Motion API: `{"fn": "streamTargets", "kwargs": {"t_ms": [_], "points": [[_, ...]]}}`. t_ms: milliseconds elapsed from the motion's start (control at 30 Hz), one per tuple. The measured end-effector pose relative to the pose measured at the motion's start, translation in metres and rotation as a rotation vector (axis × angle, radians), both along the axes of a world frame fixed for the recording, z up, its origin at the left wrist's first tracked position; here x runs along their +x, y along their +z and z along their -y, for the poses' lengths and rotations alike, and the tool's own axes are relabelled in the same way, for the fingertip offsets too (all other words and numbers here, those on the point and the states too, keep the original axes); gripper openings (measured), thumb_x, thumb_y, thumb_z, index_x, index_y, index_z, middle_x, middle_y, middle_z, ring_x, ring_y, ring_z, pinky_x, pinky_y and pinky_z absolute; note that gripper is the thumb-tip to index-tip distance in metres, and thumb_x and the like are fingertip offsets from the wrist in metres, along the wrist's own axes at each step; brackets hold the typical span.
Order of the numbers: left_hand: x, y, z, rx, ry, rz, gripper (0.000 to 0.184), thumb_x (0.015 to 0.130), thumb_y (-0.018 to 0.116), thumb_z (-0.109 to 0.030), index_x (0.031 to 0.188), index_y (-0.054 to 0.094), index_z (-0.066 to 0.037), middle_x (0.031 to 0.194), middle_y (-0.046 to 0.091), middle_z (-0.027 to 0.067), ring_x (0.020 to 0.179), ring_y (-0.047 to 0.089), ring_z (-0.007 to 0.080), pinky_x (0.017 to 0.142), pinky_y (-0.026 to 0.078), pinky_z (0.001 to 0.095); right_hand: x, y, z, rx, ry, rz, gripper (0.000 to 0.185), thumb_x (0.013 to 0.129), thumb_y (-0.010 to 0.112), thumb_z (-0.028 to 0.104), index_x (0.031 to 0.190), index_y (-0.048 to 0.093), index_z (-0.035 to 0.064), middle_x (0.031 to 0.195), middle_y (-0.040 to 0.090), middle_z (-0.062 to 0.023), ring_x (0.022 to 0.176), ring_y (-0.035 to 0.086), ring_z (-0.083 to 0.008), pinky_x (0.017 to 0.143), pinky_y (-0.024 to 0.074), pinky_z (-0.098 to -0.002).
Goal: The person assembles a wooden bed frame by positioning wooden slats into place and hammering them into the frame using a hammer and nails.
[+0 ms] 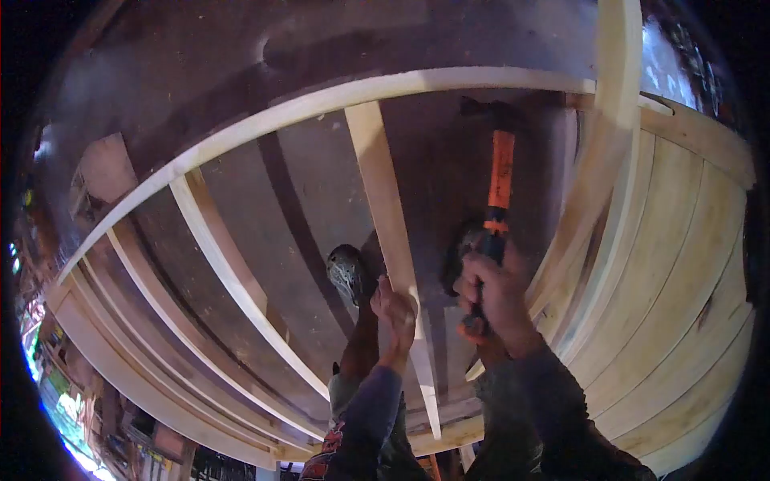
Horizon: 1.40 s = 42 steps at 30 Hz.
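Observation:
My right hand (pixel 504 298) is wrapped round the black grip of a hammer (pixel 500 170). The hammer's orange shaft points away from me, and its dark head is hard to make out against the floor. My left hand (pixel 394 313) is closed beside a pale wooden slat (pixel 383 188), at its left edge. Whatever its fingers may hold is hidden or too small to name. The slat runs from a long curved wooden rail (pixel 321 98) at the far side toward my body.
More slats (pixel 216 240) of the wooden frame lie to the left. A panel of joined boards (pixel 666 264) stands on the right, beside a thick upright beam (pixel 613 104). My shoe (pixel 346 271) rests on the dark floor (pixel 265 208) between slats. Clutter (pixel 72 401) fills the lower left.

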<state>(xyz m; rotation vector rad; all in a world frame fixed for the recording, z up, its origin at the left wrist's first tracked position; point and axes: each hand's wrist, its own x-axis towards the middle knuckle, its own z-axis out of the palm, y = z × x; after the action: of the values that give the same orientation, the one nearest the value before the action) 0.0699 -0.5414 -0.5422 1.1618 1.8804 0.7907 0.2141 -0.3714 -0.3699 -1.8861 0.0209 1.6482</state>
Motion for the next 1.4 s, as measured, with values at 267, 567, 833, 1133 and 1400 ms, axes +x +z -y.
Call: {"fn": "streamTargets", "kwargs": {"t_ms": [267, 567, 833, 1133, 1400], "points": [[-0.008, -0.004, 0.000, -0.507, 0.365, 0.479, 0.053, 0.097, 0.048, -0.049, 0.116, 0.059, -0.001, 0.089, 0.063, 0.0031, 0.071, 0.057, 0.0138, 0.061, 0.048, 0.0314, 0.013, 0.009, -0.008, -0.010, 0.359, -0.162, 0.020, 0.085, 0.061, 0.010, 0.098, 0.046, 0.0079, 0.059, 0.049, -0.0026, 0.042, 0.047, -0.0117, 0.039, 0.0396, -0.0291], [0.008, 0.023, -0.030, -0.448, 0.589, 0.658, 0.041, 0.100, 0.040, -0.032, 0.108, 0.061, 0.003, 0.085, 0.061, 0.0074, 0.075, 0.058, 0.0167, 0.067, 0.045, 0.0304, 0.026, 0.026, 0.041, 0.100, 0.404, 0.231, 0.028, 0.087, 0.062, 0.014, 0.111, 0.051, 0.0062, 0.066, 0.054, -0.0027, 0.052, 0.055, -0.0145, 0.051, 0.0468, -0.0309], [0.011, 0.030, -0.048, -0.623, 0.672, 0.525, 0.047, 0.100, 0.040, -0.036, 0.098, 0.063, 0.005, 0.081, 0.060, 0.0080, 0.072, 0.054, 0.0158, 0.064, 0.044, 0.0332, 0.024, -0.023, 0.048, 0.624, 0.978, 0.843, 0.035, 0.092, 0.064, 0.017, 0.120, 0.054, -0.0001, 0.090, 0.065, -0.0149, 0.084, 0.067, -0.0320, 0.073, 0.0524, -0.0403], [0.003, 0.031, -0.032, -0.499, 0.416, 0.494, 0.061, 0.100, 0.035, -0.052, 0.096, 0.060, 0.004, 0.076, 0.055, 0.0064, 0.066, 0.050, 0.0148, 0.057, 0.041, 0.0329, 0.017, -0.050, 0.053, 0.551, 0.993, 0.853, 0.030, 0.091, 0.062, 0.024, 0.113, 0.057, 0.0042, 0.097, 0.066, -0.0211, 0.090, 0.065, -0.0408, 0.075, 0.0507, -0.0473], [0.012, 0.020, -0.029, -0.361, 0.456, 0.481, 0.055, 0.099, 0.038, -0.049, 0.103, 0.058, 0.003, 0.079, 0.059, 0.0071, 0.065, 0.053, 0.0165, 0.056, 0.042, 0.0310, 0.033, -0.046, 0.052, 0.466, 1.040, 0.772, 0.021, 0.091, 0.061, 0.016, 0.108, 0.057, 0.0041, 0.087, 0.067, -0.0190, 0.082, 0.066, -0.0403, 0.070, 0.0516, -0.0435]]}}
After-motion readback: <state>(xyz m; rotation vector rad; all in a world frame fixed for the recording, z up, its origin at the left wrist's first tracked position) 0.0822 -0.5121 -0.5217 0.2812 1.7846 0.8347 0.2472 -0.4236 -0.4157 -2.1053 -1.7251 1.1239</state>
